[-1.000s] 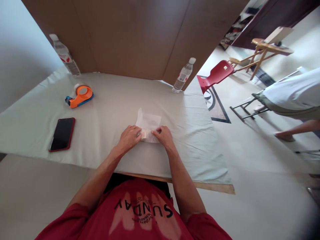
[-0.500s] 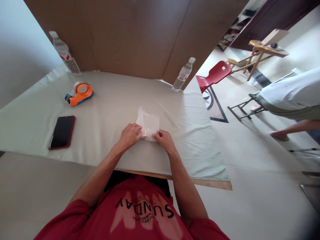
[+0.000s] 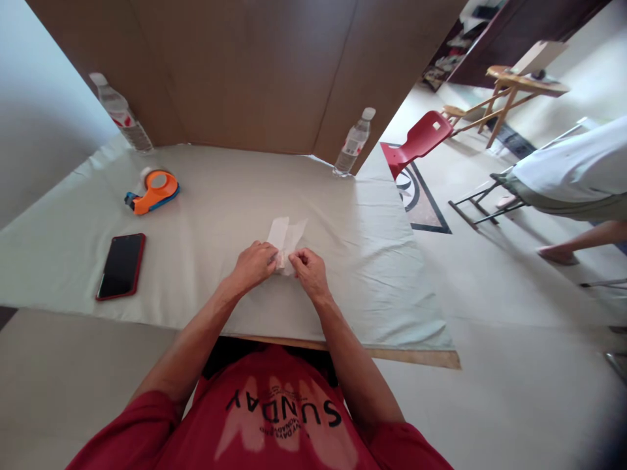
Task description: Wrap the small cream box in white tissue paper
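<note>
A thin white sheet [image 3: 279,231], tissue-like and partly see-through, lies on the cloth-covered table [image 3: 220,196] in front of me. My left hand [image 3: 255,264] presses and pinches its left edge. With thumb and finger closed on the right edge, my right hand [image 3: 309,269] holds that side folded inward. Something small and pale shows at the sheet's middle between my fingertips; I cannot make out what it is.
To the left lie an orange tape dispenser [image 3: 157,190] and a phone [image 3: 121,266]. Two water bottles [image 3: 122,116] [image 3: 353,145] stand against a brown cardboard panel [image 3: 245,72]. Beyond the right edge are a red chair [image 3: 422,140] and a seated person [image 3: 573,173].
My right hand has moved left, bringing the sheet's right side inward so the sheet looks narrower. My left hand has stayed about in place. The view has shifted slightly.
</note>
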Motion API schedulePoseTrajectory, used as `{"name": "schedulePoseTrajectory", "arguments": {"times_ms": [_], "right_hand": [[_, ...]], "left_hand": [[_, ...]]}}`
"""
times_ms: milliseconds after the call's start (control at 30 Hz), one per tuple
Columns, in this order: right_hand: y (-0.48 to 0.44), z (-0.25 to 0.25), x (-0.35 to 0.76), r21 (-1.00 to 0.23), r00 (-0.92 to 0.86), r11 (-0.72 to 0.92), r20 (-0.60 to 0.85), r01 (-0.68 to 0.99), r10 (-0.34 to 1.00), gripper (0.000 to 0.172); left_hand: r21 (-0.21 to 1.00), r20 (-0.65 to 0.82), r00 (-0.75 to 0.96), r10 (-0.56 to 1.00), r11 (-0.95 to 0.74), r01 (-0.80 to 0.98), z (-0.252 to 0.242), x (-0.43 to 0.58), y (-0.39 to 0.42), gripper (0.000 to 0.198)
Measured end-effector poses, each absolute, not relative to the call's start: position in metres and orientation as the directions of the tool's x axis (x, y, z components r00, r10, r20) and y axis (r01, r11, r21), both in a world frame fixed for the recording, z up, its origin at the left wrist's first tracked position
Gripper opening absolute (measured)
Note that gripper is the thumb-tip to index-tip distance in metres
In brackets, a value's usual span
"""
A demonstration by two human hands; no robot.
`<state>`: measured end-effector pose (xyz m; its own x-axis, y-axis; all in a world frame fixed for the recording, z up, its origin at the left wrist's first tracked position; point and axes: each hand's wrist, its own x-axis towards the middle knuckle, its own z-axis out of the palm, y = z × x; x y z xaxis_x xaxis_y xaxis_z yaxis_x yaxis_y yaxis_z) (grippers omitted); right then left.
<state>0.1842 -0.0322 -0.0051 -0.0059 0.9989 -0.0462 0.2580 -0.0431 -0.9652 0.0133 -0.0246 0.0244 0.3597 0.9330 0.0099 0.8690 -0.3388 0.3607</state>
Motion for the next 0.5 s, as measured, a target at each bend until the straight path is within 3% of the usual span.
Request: {"name": "schedulePoseTrajectory", "arguments": {"times_ms": [267,500], "right_hand": [[-0.031,-0.002,0.167,-0.969,-0.041,-0.073,-0.085,0.234,0.996,0.022],[-0.036,0.006,0.180,-0.945,-0.218,-0.006,-0.081,0.328,0.973,0.034]], "left_hand": [[0.428,0.001,0.400,0.917,-0.362,0.828,0.022,0.014,-0.020,0.019],[0.512,0.016,0.403,0.915,-0.354,0.783,0.020,0.013,-0.018,0.017]]}}
